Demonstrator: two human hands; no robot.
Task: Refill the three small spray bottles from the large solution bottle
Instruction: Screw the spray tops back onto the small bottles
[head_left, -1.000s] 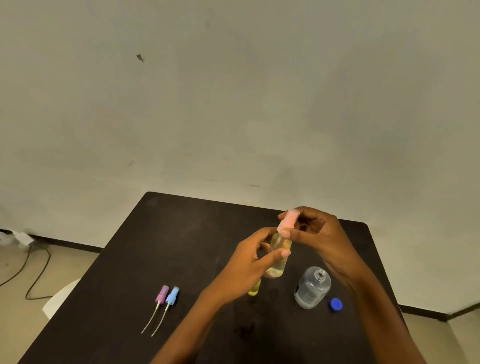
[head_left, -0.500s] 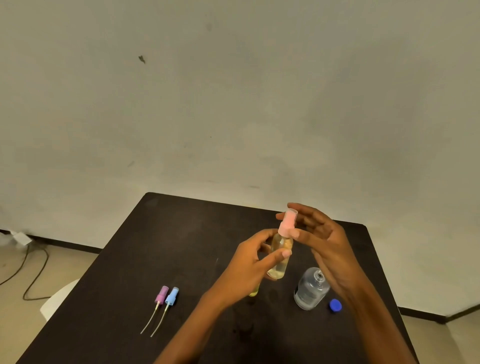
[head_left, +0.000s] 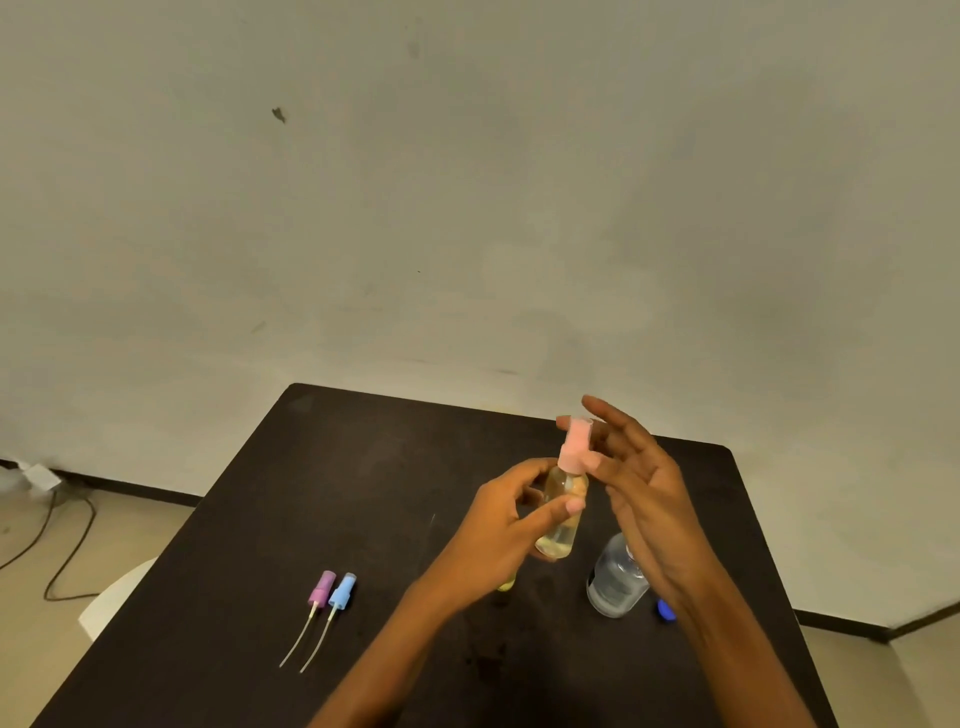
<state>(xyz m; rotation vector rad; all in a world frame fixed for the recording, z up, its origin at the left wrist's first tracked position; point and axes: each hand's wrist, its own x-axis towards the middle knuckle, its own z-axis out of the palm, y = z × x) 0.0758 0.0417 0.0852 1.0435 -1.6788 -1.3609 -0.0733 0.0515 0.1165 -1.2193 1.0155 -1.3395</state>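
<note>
L hand (head_left: 498, 525) grips the small spray bottle (head_left: 561, 519) over the table (head_left: 363, 493). R hand (head_left: 644, 499): straight fingers touch its pink spray head (head_left: 575, 447). Risk: head not fully seated, likely leaks. R wrist is just beside the large solution bottle (head_left: 615, 582) (blue cap (head_left: 666, 610) lies off), so a knock could spill it.

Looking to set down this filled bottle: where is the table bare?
The table's broad far-left stretch, between its far edge and the purple spray head and blue spray head, is bare; so is the strip between them and the left hand. Crowded: right side, with large bottle, blue cap, yellow bottle.
</note>
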